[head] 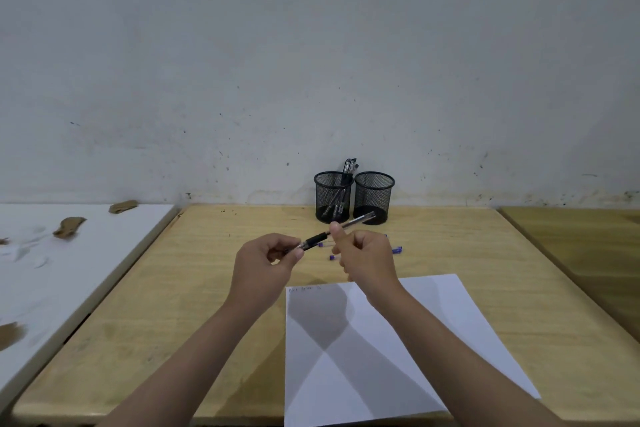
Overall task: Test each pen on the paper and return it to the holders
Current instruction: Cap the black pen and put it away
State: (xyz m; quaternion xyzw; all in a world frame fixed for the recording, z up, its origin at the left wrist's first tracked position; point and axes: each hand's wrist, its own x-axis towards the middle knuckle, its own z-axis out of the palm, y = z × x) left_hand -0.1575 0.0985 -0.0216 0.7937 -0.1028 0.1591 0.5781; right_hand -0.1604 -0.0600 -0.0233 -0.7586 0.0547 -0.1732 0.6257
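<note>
Left hand: the left hand point(268, 258) is up over the counter point(194, 274), fingers curled in, pinching the tip end of the pen point(337, 229) between thumb and fingertips.
Right hand: the right hand point(365, 258) grasps the same pen around mid-barrel, thumb standing up against the clear shaft, other fingers folded underneath.
Pen: held in the air between both hands, slanting up and to the right; black grip section sits in the gap between the hands, clear barrel end pokes out past the right thumb, in line with the base of the holders.
Left holder: black mesh cup point(333, 197) at the back of the counter near the wall, with several dark pens point(348, 172) leaning inside, their tops above the rim.
Right holder: a 2nd black mesh cup point(374, 197) just beside the 1st; no pens show above its rim.
Paper: white sheet point(398, 340) lies flat on the near right of the counter, below the hands, with a short line of faint scribble at its top left corner and 2 arm shadows crossing it.
Loose pieces: small purple-tipped bits point(397, 249) lie on the counter behind the hands, partly hidden; cannot tell exactly what they are.
Left side: a white surface point(69, 253) adjoins the counter, carrying brown scraps point(69, 226).
</note>
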